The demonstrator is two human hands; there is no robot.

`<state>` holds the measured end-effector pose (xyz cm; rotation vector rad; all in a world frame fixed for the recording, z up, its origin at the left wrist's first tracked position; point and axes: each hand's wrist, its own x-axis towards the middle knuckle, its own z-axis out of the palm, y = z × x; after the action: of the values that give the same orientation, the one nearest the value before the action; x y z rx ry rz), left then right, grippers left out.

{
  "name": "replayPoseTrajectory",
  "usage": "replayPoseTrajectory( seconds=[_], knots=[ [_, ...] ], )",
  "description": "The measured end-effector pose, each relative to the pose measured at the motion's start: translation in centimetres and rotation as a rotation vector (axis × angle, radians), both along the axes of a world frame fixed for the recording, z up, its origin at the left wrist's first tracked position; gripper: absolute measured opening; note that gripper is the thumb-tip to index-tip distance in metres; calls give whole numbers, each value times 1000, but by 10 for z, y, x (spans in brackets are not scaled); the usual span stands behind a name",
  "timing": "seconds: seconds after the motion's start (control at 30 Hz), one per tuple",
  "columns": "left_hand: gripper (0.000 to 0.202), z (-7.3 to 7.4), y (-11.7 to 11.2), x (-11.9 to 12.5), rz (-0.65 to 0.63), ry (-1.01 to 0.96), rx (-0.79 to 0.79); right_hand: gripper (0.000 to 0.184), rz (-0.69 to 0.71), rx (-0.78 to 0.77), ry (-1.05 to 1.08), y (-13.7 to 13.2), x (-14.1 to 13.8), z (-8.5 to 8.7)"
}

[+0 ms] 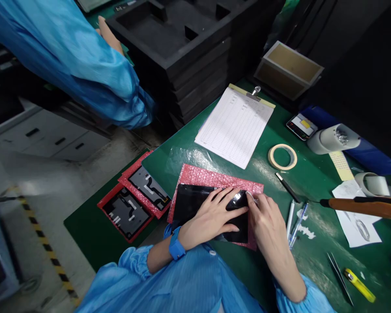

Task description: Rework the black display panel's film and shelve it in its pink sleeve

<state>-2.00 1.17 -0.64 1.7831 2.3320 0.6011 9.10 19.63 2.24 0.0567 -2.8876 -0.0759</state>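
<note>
A glossy black screen panel (189,203) lies on pink bubble wrap (208,174) at the table's near edge. My left hand (215,213), with a blue band on the wrist, rests flat across the panel with its fingers spread. At the panel's upper right corner, the fingertips of my right hand (265,219) are pinched together. What they grip there is too small to make out. Right of that hand lie a white pen (290,218) and a blue pen (294,234). A dark flat tool (287,187) sits just beyond them.
A clipboard (236,126), masking tape (293,161), an orange-handled tool (361,206), tweezers (339,278) and a yellow cutter (359,284) lie around. Two panels on pink wrap (126,179) sit at left. Black foam trays (198,69) are stacked behind; a co-worker's blue sleeve (94,74) is nearby.
</note>
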Motion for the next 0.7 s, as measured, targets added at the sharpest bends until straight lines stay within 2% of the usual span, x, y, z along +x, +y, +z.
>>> replayPoseTrajectory(
  seconds=[0.27,0.7],
  knots=[
    [74,1,0,0,-4,-42,-8,39,-16,-25,-59,-1,4,-9],
    [68,2,0,-1,-7,-58,5,38,-33,-8,-77,-6,4,-10]
  ],
)
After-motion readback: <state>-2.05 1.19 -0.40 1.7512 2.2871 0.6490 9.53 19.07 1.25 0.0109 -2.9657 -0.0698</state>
